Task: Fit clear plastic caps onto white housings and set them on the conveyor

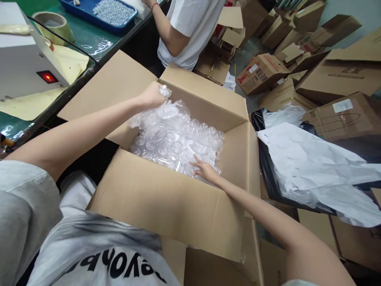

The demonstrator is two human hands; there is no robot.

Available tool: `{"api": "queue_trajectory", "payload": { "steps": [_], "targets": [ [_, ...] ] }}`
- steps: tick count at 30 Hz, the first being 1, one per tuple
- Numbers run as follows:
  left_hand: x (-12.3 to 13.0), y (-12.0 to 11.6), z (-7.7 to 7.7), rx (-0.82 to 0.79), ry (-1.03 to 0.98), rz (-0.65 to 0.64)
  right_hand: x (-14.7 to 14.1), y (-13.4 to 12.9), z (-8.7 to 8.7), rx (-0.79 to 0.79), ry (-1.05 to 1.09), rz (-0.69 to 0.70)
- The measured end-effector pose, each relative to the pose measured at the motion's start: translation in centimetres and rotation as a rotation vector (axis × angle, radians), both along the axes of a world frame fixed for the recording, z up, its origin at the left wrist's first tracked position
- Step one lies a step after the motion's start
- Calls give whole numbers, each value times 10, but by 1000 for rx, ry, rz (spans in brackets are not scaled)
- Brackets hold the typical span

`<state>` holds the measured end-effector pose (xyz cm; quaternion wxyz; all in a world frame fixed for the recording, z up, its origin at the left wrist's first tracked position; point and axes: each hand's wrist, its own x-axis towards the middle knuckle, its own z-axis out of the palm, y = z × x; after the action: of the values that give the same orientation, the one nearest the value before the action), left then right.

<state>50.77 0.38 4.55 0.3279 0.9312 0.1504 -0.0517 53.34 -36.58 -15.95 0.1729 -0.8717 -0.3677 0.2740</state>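
Note:
An open cardboard box (169,198) stands in front of me with its flaps spread. Inside lie several clear round plastic pieces (177,147) among crumpled clear plastic film (166,115). At the box's far left corner my left hand (153,95) is closed on a bunch of this film and holds it up. My right hand (204,170) reaches over the near right side into the box, fingers spread, touching or just above the clear pieces.
Left, a green table (98,43) bears a white machine (26,51) with a lit red switch, a tape roll (53,26) and a blue tray (119,28). A person (193,31) stands beyond the box. White sheets (315,159) and cartons (262,73) are at right.

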Motion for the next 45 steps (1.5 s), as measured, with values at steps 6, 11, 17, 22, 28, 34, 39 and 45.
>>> {"api": "queue_trajectory", "payload": {
  "steps": [6, 11, 17, 22, 28, 34, 39, 45],
  "targets": [
    [-7, -14, -2, -38, -253, -188, -2, -4, -4, 37, 24, -21],
    [-20, -30, -33, 286, -205, -448, -16, -5, 0, 97, 119, 57],
    [-52, -51, -96, 471, 221, -827, -8, -1, -6, 145, 115, -42],
    [-46, -53, -119, 457, 244, -883, 2, 3, -8, 190, 44, -214],
    [-52, -52, -136, 466, 298, -907, 18, 5, 10, 277, -108, -429],
    [-56, -62, -143, 436, 282, -963, 18, 16, 31, 338, -181, -495],
    [-53, -69, -148, 416, 248, -942, 26, 18, 59, 367, -249, -506],
    [-48, -65, -153, 349, 214, -944, 60, -6, 108, 360, -465, -621]
  ]
}}
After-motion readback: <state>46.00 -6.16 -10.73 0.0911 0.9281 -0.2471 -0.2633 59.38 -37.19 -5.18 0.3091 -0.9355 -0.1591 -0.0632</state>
